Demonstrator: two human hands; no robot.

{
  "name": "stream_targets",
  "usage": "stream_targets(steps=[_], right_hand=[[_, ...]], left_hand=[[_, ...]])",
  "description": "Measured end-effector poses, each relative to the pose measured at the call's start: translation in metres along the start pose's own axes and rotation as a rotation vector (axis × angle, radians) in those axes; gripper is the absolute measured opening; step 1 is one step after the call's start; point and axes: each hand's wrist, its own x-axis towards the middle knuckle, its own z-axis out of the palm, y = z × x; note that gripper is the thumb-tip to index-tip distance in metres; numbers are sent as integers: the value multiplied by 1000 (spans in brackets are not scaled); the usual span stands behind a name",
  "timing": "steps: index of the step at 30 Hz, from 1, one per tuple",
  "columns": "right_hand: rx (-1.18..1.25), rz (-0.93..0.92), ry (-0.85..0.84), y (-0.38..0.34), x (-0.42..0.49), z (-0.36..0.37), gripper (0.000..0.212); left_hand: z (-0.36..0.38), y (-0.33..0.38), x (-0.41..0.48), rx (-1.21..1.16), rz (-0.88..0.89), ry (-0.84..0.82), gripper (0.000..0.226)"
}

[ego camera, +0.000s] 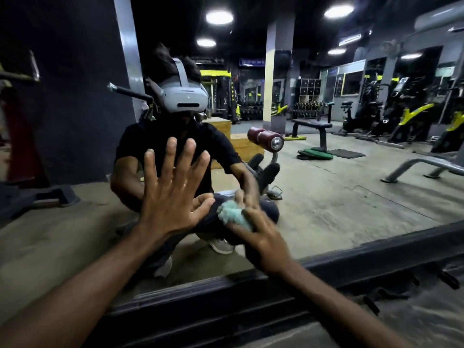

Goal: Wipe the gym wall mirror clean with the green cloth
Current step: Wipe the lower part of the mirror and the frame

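The gym wall mirror (339, 184) fills most of the head view and reflects me crouching in front of it. My left hand (170, 192) lies flat on the glass with the fingers spread and straight. Low on the mirror to its right, my right hand (263, 237) grips the bunched green cloth (232, 213) and holds it against the glass. The cloth is pale green and fluffy, partly hidden under my fingers. The right hand is motion-blurred.
A dark frame rail (251, 292) runs along the mirror's bottom edge, with a dark floor strip below it. The reflection shows benches, dumbbell racks and yellow-black machines behind me. A dark pillar (75, 96) stands at the mirror's left edge.
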Motion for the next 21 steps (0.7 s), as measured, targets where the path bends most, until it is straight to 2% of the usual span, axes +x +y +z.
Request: stream_targets(steps=[1,2,4,5,6,7,9,11,12,13,15,16,17,18,20,21], right_hand=[[20,23,14,17,16,-11,33],[-104,51,77,37,37,-24,36],[-228,283,264,64,79,-53,35],[-164,385,359,65,93,-57,36],[-101,410,399,56,99,-55,37],[-108,336,360,39,99,-46,35],[-133,11,168,9,70,-18,30],[-195,-198,-22,18,54,-17,29],[-244,-213,8,34,56,-28,28],[-279,-129,86,49,61,-42,29],[-312,194,271,71,67,-70,31],[-322,315,329,72,62,-75,38],[-322,363,329,69,50,-70,47],[-325,336,270,60,29,-60,49],[-295,122,81,39,-17,-34,37],[-303,15,-19,34,-34,-29,39]], left_hand=[[1,-4,3,1,19,-3,87],[1,-8,4,18,34,4,87],[-1,-10,5,50,43,3,87],[-3,-9,6,57,39,-1,87],[-5,-6,6,53,35,-3,87],[-7,-5,6,48,29,-6,87],[-10,-3,6,40,23,-30,89],[-12,-3,5,37,20,-43,90],[-12,-3,4,35,18,-47,90],[-13,-1,3,33,18,-52,90],[-13,7,-2,30,30,-74,91],[-13,13,-6,31,31,-81,92],[-12,18,-8,37,25,-87,93],[-12,27,-10,36,7,-96,94],[-10,40,-14,28,-27,-110,96],[-9,45,-17,27,-30,-117,98]])
